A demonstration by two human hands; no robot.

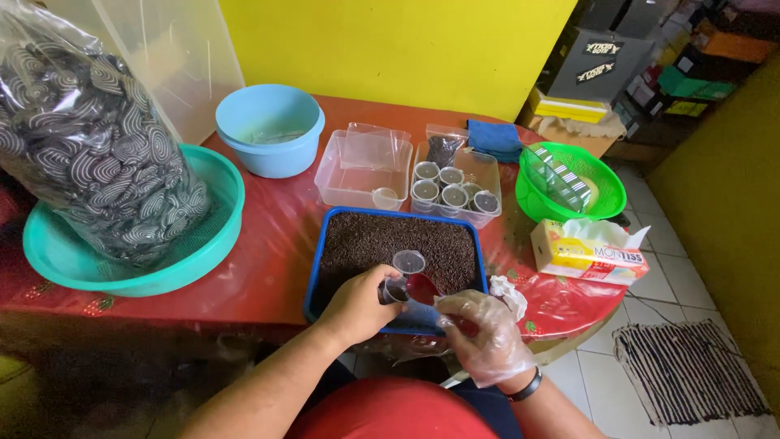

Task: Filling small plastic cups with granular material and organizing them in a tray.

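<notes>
While I am leaning over the red surface (260, 268), my left hand (357, 305) is gripping a small clear cup (396, 290) at the near edge of the blue tray (313, 276), which is full of dark crumbs (366, 244). My right hand (486, 335), wearing a thin plastic glove, is closing around the handle of a red scoop (422, 287), and the scoop's bowl is resting right at the cup's mouth. A second clear cup (409, 262) is sitting on the crumbs just beyond the one I am holding.

Behind the tray, a clear box (479, 175) is holding several filled cups, and another clear box (337, 183) beside it is holding one cup. A light blue bowl (268, 130) is standing further left. On the far left, a teal basin (122, 272) is carrying a big plastic bag of striped dark pieces (89, 154). To the right, a green basket (605, 191) and a tissue box (585, 252) are sitting near the surface's edge, and a crumpled tissue (508, 293) is lying beside the tray's near corner.
</notes>
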